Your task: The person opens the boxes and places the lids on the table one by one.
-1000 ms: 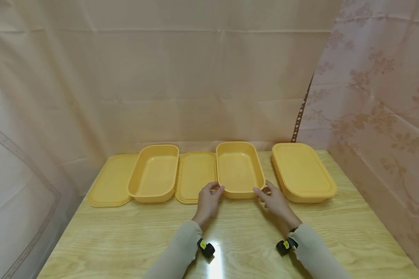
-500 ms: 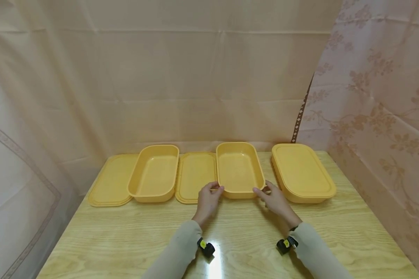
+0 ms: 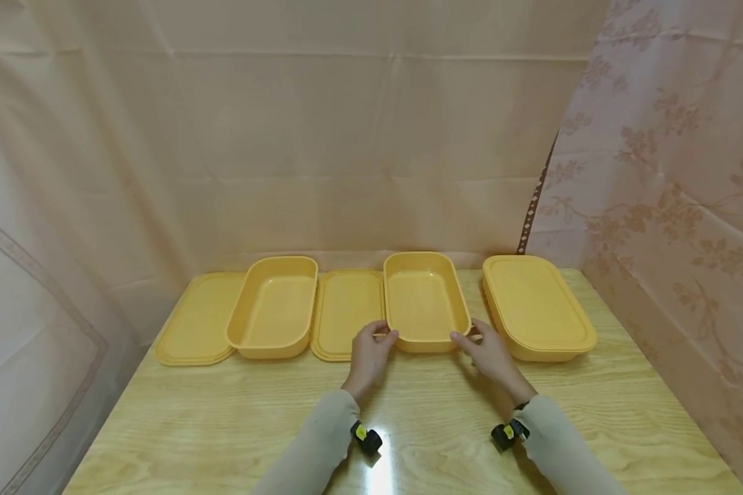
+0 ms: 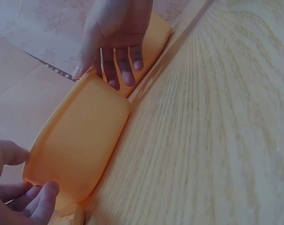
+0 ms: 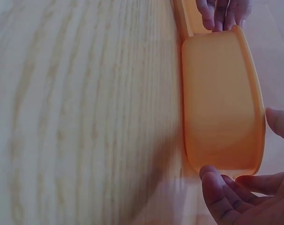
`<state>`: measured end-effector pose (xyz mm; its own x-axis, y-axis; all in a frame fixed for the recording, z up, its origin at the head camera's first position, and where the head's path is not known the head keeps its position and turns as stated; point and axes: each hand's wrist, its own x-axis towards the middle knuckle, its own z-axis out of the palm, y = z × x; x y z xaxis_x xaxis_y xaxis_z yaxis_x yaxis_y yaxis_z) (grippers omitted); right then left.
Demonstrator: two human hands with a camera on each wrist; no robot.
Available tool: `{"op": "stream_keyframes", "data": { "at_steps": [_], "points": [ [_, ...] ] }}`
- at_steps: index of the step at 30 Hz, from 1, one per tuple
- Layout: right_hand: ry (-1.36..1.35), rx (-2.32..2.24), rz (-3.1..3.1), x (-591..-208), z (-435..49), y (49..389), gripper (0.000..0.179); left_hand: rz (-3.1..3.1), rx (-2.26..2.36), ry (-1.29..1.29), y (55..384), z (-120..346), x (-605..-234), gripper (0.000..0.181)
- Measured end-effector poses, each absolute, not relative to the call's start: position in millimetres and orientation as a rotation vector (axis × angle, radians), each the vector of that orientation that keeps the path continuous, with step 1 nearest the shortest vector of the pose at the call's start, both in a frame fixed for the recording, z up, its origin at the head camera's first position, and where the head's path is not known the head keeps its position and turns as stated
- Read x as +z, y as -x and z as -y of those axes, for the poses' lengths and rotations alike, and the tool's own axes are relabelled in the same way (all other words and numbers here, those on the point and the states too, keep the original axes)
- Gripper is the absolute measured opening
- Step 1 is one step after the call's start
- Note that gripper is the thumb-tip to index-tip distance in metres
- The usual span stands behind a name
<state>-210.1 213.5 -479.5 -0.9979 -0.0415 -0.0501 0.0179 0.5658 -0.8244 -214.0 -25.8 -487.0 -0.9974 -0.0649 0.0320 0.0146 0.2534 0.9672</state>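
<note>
An open yellow plastic food box (image 3: pixel 426 346) stands upright on the table, right of centre in the head view. At its near left corner my left hand (image 3: pixel 369 354) holds the rim, thumb on top and fingers against the side wall. The near right corner is held the same way by my right hand (image 3: pixel 490 356). In the left wrist view the box's front wall (image 4: pixel 83 136) shows between both hands, and the right wrist view shows that wall (image 5: pixel 221 103) too. A yellow lid (image 3: pixel 348 306) lies flat just left of this box, partly behind my left hand.
Farther left are a second open box (image 3: pixel 272 313) and another flat lid (image 3: pixel 198 323). A box with its lid on (image 3: pixel 539 302) stands to the right. Curtains (image 3: pixel 359 151) hang behind the wooden table (image 3: pixel 223 426). Both wrists wear small black cameras.
</note>
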Motion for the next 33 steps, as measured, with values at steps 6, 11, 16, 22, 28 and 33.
{"op": "stream_keyframes", "data": {
  "at_steps": [6,11,16,22,28,33],
  "points": [
    [0.046,-1.386,-2.807,-475,-215,211,0.068,2.409,-1.883,-0.058,213,25,-484,0.041],
    [0.024,-1.340,-2.865,-469,-214,207,0.074,2.388,-1.852,-0.063,213,25,-481,0.040],
    [0.043,-1.362,-2.889,-464,-211,205,0.073,2.394,-1.817,-0.050,214,24,-479,0.039],
    [0.096,-1.350,-2.941,-461,-212,203,0.067,2.388,-1.815,-0.025,213,23,-475,0.037],
    [0.139,-1.364,-2.977,-460,-213,200,0.060,2.350,-1.851,0.021,209,21,-466,0.037],
    [0.173,-1.326,-3.030,-454,-216,196,0.055,2.302,-1.833,0.084,209,16,-460,0.036]
  ]
}}
